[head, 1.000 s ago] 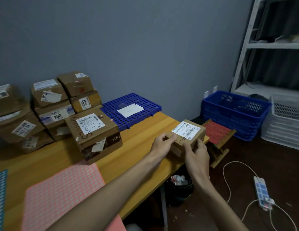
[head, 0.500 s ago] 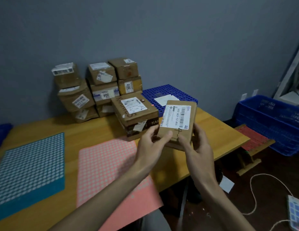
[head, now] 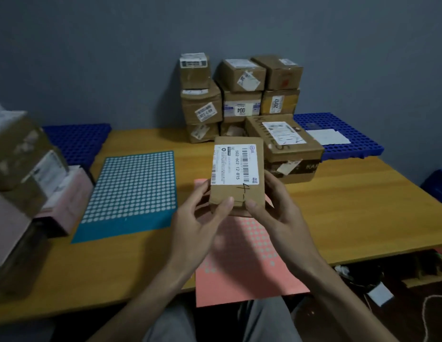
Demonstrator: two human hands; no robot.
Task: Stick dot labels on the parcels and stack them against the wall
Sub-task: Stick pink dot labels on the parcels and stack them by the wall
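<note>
One small cardboard parcel (head: 237, 174) is held up over the pink dot-label sheet (head: 252, 280) on the counter (head: 350, 206), with left hand (head: 197, 225) and right hand (head: 276, 213) each gripping a lower corner, thumbs on its face. It looks light and rigid, easiest taken by its edges, with the stacked parcels (head: 239, 99) behind.

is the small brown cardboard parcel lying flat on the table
No, the left hand and right hand hold the small brown cardboard parcel up above the pink dot-label sheet.
</note>
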